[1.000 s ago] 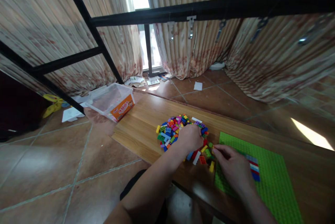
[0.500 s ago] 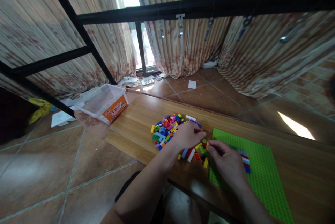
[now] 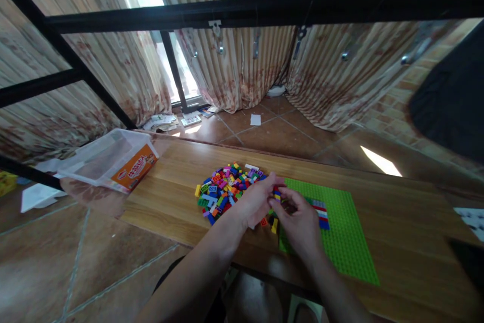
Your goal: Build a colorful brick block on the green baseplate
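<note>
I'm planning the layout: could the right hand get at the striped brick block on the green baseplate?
Likely yes: the right hand is close beside the striped brick block on the green baseplate, nothing visibly blocking it, though the hand seems busy with small bricks.

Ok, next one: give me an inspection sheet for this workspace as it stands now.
Surface: wooden tabletop, lit by daylight.
Job's things: mixed brick pile; green baseplate bearing a striped brick block.
Clutter: translucent bin with an orange label by the table's left end; white paper on the floor.
Hands: right hand pinches small bricks; left hand is close against it, its grip unclear.
Cables: nothing seen.
Surroundings: black metal frame, striped curtains, tiled floor.
</note>
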The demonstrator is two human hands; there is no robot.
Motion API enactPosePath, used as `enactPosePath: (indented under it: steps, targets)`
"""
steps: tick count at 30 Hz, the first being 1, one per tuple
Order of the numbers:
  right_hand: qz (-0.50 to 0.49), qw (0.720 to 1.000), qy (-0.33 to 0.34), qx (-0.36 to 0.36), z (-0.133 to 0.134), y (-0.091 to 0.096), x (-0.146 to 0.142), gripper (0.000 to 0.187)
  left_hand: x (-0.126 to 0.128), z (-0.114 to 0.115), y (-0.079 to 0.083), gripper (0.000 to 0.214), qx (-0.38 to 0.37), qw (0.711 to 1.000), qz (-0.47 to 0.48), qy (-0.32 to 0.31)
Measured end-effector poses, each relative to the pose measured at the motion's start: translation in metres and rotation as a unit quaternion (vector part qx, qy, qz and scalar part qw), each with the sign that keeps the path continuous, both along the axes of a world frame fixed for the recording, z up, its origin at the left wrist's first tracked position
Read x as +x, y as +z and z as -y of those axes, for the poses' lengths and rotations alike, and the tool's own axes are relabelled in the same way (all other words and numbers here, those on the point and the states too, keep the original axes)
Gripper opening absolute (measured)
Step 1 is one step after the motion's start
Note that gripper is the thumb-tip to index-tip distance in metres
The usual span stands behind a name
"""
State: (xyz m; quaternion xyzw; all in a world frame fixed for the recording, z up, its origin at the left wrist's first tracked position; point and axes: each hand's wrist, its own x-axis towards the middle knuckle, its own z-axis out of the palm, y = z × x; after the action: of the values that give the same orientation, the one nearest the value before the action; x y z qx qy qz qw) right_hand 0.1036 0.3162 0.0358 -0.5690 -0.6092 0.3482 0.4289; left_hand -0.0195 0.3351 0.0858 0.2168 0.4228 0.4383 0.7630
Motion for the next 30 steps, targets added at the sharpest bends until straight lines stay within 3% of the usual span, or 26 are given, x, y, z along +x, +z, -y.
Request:
enactPosePath:
  steps: [5,9,12,19,25,30]
  targets:
    - [-0.111,0.993,-0.023,-0.039,-0.006,-0.003,0.01,0.038,-0.001,-0.002,-0.009,0.021,0.083,0.995,-0.062,0.0]
    - [-0.209,0.971,-0.021,-0.113,-0.009,0.003,0.017,0.043,-0.008,-0.006,-0.019,0.021,0.188,0.964,-0.186,-0.035]
    - [-0.235,0.963,-0.012,-0.134,-0.009,0.008,0.018,0.045,-0.009,-0.007,-0.023,0.02,0.232,0.949,-0.207,-0.054]
    - [-0.295,0.942,-0.003,-0.162,-0.007,0.008,0.015,0.042,-0.003,-0.006,-0.023,0.009,0.168,0.962,-0.21,-0.038]
    - [-0.256,0.956,0.006,-0.145,-0.007,0.007,0.017,0.041,-0.002,-0.003,-0.019,0.006,0.158,0.965,-0.201,-0.052]
    - [-0.244,0.965,-0.05,-0.085,-0.004,0.003,0.007,0.039,0.018,0.002,-0.025,0.006,0.157,0.964,-0.21,0.047]
